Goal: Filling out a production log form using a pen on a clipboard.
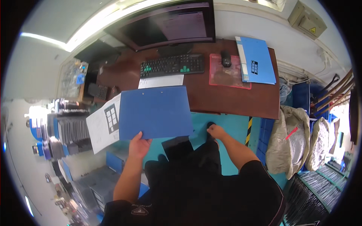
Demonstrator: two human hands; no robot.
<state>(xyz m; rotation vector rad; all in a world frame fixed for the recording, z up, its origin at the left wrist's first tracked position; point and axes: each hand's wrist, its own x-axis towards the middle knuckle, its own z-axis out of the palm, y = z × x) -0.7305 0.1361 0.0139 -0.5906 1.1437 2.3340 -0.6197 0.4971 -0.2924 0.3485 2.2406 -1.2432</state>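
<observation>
My left hand [139, 146] grips the lower edge of a blue file folder [155, 113], thumb on top and fingers underneath. Two small rivets show along the folder's upper edge. At its left side a white sheet [100, 126] with a dark printed panel sticks out at a slant; how it joins the folder I cannot tell. The folder hangs in front of the desk's near edge, above my lap. My right hand [215, 131] is off to the right, below the desk edge, fingers curled in with nothing visible in them. A dark shoe shows just behind it.
On the brown desk [205, 98] are a keyboard [171, 64], a white paper [160, 81], a mouse [226, 59] on a red pad [226, 79], and another blue folder [260, 62]. A monitor [169, 24] stands behind. Sacks [288, 139] are at the right, stacked files [77, 132] at the left.
</observation>
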